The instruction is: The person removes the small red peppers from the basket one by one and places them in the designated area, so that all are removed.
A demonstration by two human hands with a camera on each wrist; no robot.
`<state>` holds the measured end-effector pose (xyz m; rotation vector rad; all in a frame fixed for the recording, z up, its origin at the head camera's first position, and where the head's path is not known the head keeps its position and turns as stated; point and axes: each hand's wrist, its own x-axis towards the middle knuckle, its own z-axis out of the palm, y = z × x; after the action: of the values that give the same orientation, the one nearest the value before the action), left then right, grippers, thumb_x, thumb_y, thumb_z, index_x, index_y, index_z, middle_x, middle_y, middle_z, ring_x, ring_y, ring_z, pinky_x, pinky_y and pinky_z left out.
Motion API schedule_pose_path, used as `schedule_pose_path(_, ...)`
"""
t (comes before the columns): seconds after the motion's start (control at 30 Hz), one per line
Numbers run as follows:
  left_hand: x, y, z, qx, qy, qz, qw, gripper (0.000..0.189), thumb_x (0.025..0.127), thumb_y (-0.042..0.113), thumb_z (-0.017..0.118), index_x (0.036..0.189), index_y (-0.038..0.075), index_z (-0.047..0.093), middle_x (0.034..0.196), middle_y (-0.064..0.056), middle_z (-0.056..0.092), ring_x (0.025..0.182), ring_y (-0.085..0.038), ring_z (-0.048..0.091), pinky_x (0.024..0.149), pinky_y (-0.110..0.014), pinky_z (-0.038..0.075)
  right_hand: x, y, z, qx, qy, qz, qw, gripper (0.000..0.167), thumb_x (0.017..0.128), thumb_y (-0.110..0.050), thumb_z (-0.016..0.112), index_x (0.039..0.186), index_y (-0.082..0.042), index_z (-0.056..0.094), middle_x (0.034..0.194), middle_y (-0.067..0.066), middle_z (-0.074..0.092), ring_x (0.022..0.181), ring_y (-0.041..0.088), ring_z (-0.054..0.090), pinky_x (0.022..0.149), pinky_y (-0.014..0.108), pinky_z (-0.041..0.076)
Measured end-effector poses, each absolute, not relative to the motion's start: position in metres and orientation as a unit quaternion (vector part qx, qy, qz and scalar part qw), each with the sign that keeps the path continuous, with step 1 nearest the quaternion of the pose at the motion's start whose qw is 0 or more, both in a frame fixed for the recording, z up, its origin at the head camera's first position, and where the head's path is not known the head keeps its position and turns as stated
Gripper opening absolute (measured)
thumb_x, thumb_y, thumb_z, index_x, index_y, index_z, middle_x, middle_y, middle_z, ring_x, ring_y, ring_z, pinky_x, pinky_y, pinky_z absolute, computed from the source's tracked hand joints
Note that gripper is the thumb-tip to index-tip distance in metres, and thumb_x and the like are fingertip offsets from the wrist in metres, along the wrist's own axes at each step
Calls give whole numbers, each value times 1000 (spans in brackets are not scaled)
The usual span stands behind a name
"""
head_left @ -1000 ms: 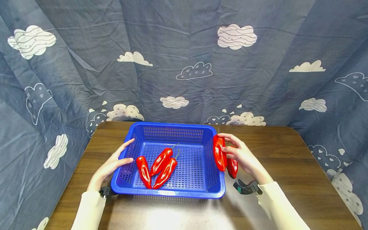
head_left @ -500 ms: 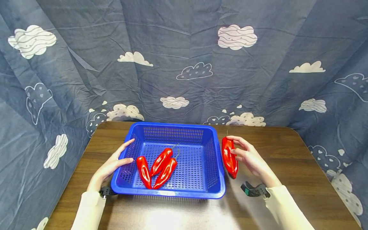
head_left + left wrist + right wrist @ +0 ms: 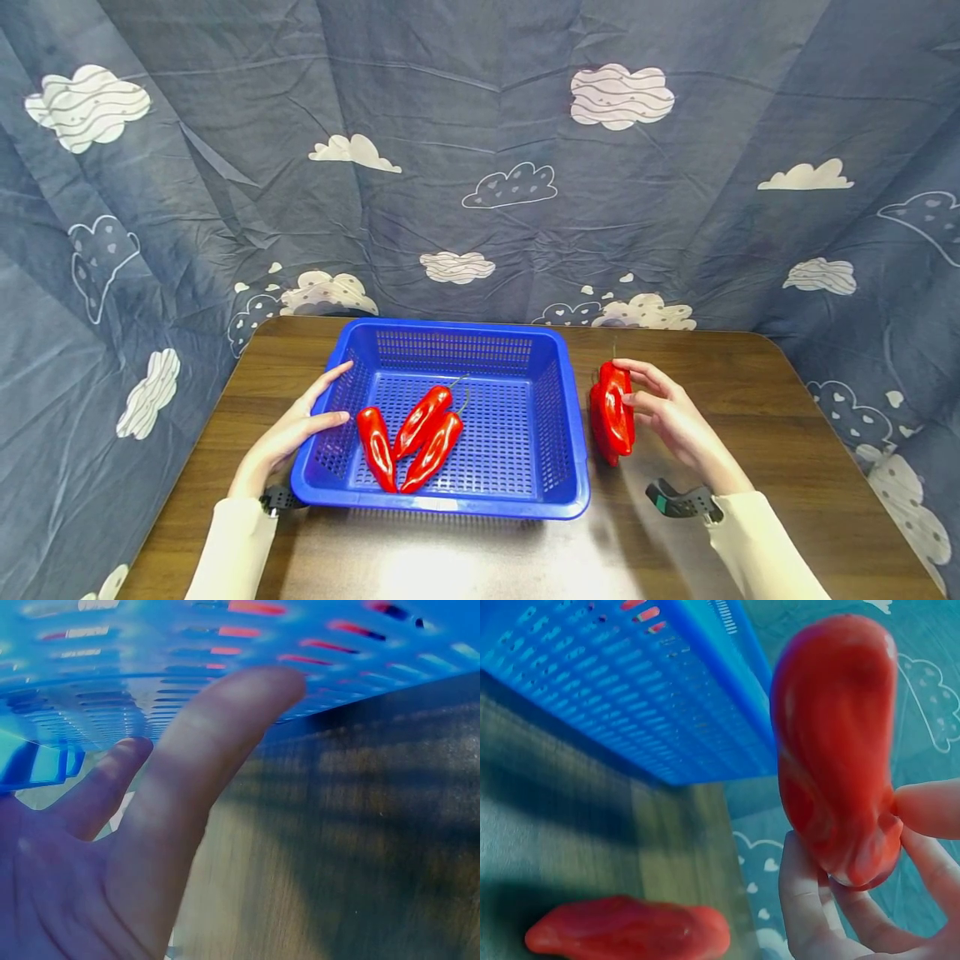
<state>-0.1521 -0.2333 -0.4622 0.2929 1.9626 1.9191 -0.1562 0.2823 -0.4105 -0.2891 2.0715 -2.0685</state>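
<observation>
Right hand (image 3: 671, 417), right of centre in the head frame: thumb and fingers pinch 1 red pepper (image 3: 618, 408) near its stem end, above the brown table (image 3: 750, 392). Below it I see a second pepper (image 3: 630, 930), lying at lower left of the right wrist frame. Left hand (image 3: 285, 437), lower left of the head frame: thumb and forefinger straight, spread wide at the left wall of the blue basket (image 3: 450, 504). Inside, left of centre: 3 peppers (image 3: 424, 421).
</observation>
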Motion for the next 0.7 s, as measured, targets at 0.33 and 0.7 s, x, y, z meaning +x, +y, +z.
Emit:
schedule_pose_path(0.33,-152,-234,-463,106,695,685,190,73,94,7,56,153,25,17,151,-25,13,123,-48,35,82,-53,51,-155,294,-418,-91,697,-707,82,43,92,5,47,134,-5,49,118,3,53,93,11,60,73,30,53)
schedule_pose_path(0.7,-152,-233,-462,104,694,687,190,73,94,7,55,153,25,17,151,-26,13,122,-48,37,81,-53,51,-152,305,-421,-77,684,-722,69,42,94,5,46,132,-10,52,118,0,55,90,12,60,70,28,53)
